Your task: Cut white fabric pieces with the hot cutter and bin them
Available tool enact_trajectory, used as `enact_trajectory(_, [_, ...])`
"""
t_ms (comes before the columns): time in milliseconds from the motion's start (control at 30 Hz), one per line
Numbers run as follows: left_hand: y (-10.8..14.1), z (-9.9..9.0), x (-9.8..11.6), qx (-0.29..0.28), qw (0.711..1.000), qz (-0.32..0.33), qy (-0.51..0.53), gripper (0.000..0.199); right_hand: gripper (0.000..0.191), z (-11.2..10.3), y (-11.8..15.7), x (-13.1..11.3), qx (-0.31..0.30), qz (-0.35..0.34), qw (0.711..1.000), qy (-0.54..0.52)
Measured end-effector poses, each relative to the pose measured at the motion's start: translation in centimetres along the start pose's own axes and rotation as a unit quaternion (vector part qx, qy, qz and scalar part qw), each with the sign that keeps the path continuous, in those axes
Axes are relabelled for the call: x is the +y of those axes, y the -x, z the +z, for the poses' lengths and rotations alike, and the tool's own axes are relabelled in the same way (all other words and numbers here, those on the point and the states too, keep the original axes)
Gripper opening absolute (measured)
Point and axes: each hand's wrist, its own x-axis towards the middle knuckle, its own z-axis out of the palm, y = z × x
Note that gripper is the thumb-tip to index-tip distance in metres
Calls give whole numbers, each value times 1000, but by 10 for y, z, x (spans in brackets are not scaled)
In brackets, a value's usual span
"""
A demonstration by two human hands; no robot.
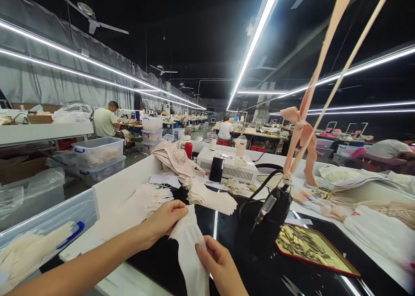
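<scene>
Your left hand (168,220) pinching the upper edge of a white fabric piece (189,239), your right hand (220,261) gripping its right edge lower down, the cloth held above the black-topped bench (241,248), a stack of pale fabric (212,197) just beyond, a red-rimmed tray (339,250) to your right

A long, narrow piece of soft white fabric (191,244) stretches from far to near at the near middle of the scene — pinched at its far left side and again on its right edge. Shallow creases cross its smooth surface; the left edge juts out in a corner, then curves inward — the near end runs out of view.
</scene>
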Motion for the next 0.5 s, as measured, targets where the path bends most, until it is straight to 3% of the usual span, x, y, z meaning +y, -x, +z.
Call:
enact_trajectory(233, [-57, -10, 6, 54, 998, -10, 11, 45, 55, -31, -48, 5, 49, -3, 999, 7])
enact_trajectory(400, [-104, -11, 15, 76, 997, -9, -14, 27, 50, -62, -75, 10, 142, -2, 990, 12])
enact_trajectory(500, [-133, -9, 21, 84, 996, 4, -32, 30, 52, -80, -93, 7, 201, -7, 980, 11])
